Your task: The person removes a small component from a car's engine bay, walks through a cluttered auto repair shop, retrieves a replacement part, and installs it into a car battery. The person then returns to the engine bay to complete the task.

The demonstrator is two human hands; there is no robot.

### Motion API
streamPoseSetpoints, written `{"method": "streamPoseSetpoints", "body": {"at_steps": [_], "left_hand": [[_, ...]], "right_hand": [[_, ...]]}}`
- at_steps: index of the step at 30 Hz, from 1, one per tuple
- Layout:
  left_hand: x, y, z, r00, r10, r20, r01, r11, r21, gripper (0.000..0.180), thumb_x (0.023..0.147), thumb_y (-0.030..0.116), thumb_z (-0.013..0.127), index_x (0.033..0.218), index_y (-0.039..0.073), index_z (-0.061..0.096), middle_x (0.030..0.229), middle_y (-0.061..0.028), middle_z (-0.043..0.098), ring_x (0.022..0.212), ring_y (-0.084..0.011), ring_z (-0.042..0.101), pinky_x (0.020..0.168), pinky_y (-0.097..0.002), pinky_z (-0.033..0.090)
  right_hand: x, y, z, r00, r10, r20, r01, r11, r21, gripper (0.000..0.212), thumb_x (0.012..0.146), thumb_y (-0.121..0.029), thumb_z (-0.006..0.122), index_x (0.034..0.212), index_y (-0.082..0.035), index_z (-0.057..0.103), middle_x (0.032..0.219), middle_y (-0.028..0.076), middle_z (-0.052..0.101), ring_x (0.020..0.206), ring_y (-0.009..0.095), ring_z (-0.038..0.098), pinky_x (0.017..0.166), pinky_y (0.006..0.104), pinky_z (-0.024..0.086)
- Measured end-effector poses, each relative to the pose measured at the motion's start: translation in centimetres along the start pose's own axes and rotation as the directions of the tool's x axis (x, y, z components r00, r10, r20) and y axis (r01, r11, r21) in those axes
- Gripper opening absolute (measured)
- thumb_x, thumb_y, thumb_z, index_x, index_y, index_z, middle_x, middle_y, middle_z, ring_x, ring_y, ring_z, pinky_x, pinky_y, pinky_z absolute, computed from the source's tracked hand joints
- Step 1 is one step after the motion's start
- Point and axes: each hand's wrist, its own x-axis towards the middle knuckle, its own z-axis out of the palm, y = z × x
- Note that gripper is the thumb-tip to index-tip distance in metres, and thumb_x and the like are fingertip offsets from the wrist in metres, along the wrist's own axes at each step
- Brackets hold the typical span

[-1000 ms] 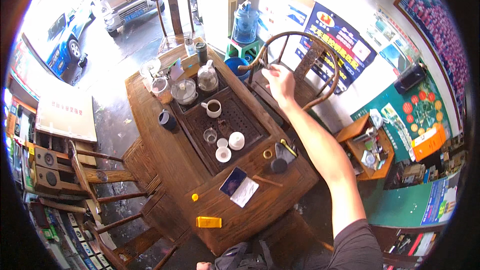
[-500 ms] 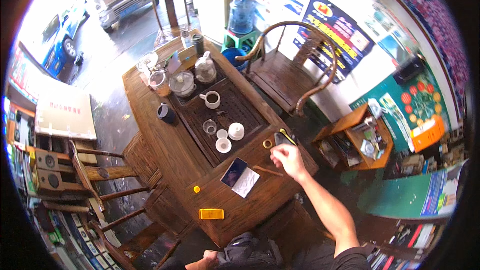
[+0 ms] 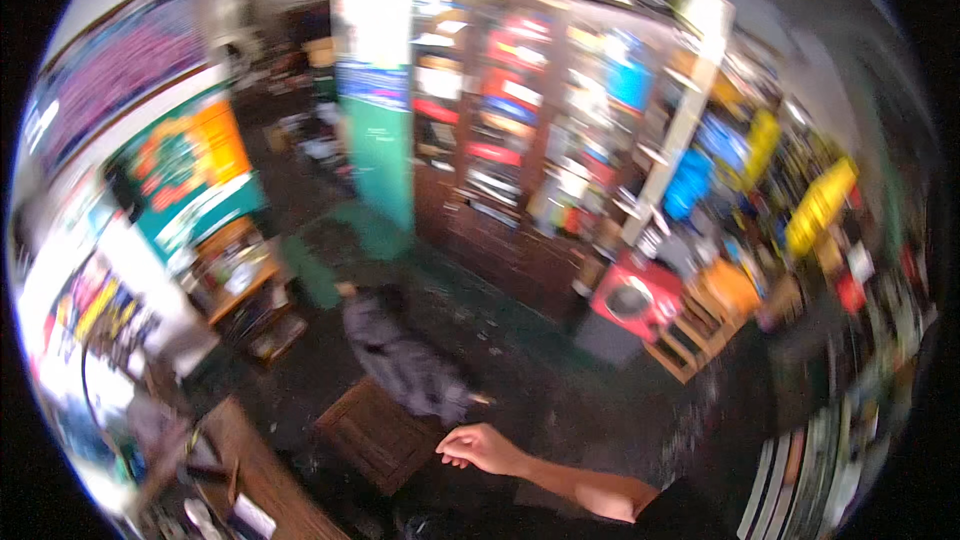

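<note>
The head view is showing the person's right hand (image 3: 478, 448) hovering low in the picture, its forearm coming in from the lower right. The fingers are curling loosely toward the palm; nothing is visibly showing between them, but blur is hiding the inner side, so whether they are pinching something small cannot be told. The left hand is not appearing.

Nearest to the right hand, a dark garment (image 3: 405, 355) is hanging over what seems to be a chair back, its lower right end lying just above the knuckles. A square wooden seat (image 3: 378, 435) is sitting just left of the fingertips. Whether skin is touching either is not showing clearly. At the lower left, the wooden table (image 3: 285, 480) is bearing a pale flat thing (image 3: 255, 516) near its edge.

From here, a low sweep of the arm could be catching the garment and dragging it onto the dark floor (image 3: 480, 325). Fingers swinging leftward could be knocking the seat's edge, since hand and wood are lying so near each other.
</note>
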Motion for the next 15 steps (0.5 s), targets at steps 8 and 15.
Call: {"method": "streamPoseSetpoints", "body": {"at_steps": [8,15], "left_hand": [[1.0,17.1,27.6,0.973,-0.015,0.232,-0.099,0.876,0.471,0.022,0.101,0.023,0.058,0.094,0.006,0.07,0.07,-0.0115,0.068,0.055,-0.0264,0.065,0.049,-0.0454,0.05],[4.6,25.6,53.6,0.934,-0.157,0.322,-0.134,0.682,0.719,0.023,0.102,0.024,0.056,0.096,0.006,0.069,0.069,-0.0117,0.067,0.051,-0.0265,0.062,0.044,-0.0464,0.047]], "right_hand": [[-33.7,15.5,-27.2,0.563,0.197,-0.802,0.256,0.882,0.396,0.022,0.103,-0.017,0.066,0.112,0.001,0.075,0.095,0.011,0.076,0.082,0.018,0.073,0.074,0.0302,0.061],[-52.0,49.3,-36.3,-0.158,0.856,-0.492,0.096,0.509,0.855,0.018,0.1,-0.022,0.064,0.099,-0.006,0.072,0.084,0.008,0.071,0.066,0.019,0.067,0.06,0.0342,0.053]]}}
